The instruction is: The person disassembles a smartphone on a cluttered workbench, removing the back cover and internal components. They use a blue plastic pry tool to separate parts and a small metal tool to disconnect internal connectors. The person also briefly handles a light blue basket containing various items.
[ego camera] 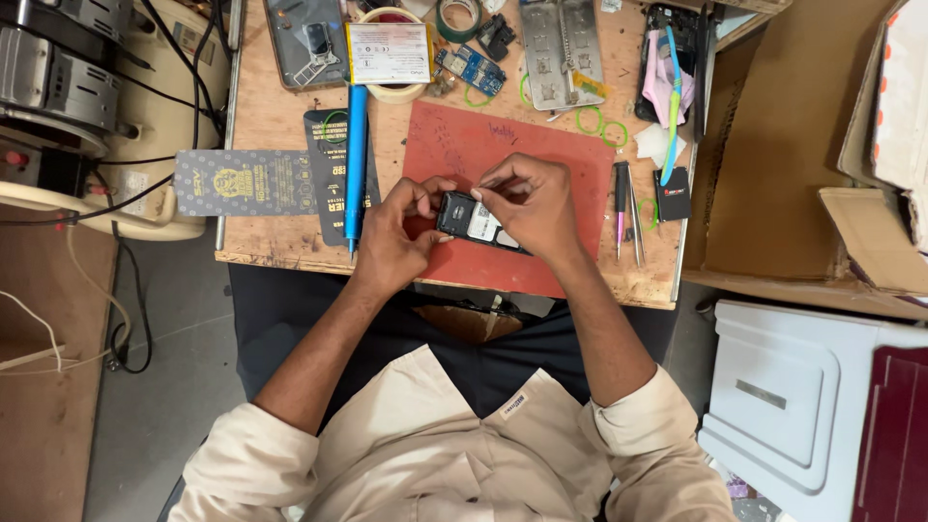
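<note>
We hold a small open phone [471,220] with both hands over the red mat [503,159]; our left hand [391,237] grips its end, our right hand [532,208] pinches its top

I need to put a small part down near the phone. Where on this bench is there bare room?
The red mat is bare at its back left, above the hands on the phone. Bare wood lies left of the blue pen, behind the dark cards. The back edge, around the metal plate and tape rolls, is crowded.
</note>
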### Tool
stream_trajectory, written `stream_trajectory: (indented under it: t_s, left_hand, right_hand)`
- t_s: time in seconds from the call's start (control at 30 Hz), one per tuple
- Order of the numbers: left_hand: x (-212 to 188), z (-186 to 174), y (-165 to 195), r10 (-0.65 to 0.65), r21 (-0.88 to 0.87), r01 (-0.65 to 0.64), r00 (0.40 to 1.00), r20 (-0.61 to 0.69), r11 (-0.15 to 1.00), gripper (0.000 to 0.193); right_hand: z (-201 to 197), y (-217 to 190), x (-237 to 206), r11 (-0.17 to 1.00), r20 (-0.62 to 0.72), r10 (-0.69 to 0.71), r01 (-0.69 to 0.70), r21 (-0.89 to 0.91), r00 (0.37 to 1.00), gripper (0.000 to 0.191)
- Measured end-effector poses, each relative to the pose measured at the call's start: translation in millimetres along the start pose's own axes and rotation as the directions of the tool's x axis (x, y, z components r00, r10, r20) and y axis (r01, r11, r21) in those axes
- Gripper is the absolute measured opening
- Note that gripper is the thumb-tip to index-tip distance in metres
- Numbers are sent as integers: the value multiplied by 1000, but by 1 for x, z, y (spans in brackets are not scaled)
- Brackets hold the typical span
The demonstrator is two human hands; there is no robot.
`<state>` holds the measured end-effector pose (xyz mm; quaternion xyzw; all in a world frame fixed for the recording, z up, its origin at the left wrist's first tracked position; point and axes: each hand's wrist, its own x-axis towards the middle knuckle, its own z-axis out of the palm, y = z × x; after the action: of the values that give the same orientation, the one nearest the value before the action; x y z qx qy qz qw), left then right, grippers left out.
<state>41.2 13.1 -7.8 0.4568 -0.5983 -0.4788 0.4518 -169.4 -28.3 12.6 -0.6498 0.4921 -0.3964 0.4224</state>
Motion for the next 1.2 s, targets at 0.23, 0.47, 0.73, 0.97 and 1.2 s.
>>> stream_trajectory:
  t_s: [0.23,0.47,0.73,0.97,1.2]
  left_hand:
    - [1,0,-3,3,-28,-3,1000,7,1000,46]
    - [0,-1,1,6,22,-6,1000,2,1000,46]
    - [-1,-2,5,17,43,-17,1000,7,999,45]
    - [-1,-1,5,27,86,-29,999,28,996,43]
    - [1,-2,4,42,29,-43,999,34,999,43]
  right_hand:
    - [5,-3,-2,998,-5,-62,62,-23,998,12]
    - [10,-24,-19,725,89,-483,455,-517,871,15]
    - [-3,-5,25,995,117,102,-98,-35,988,17]
    - [-14,-3,52,877,327,454,-480,0,829,12]
    - [-13,-18,24,986,75,166,-165,-16,983,28]
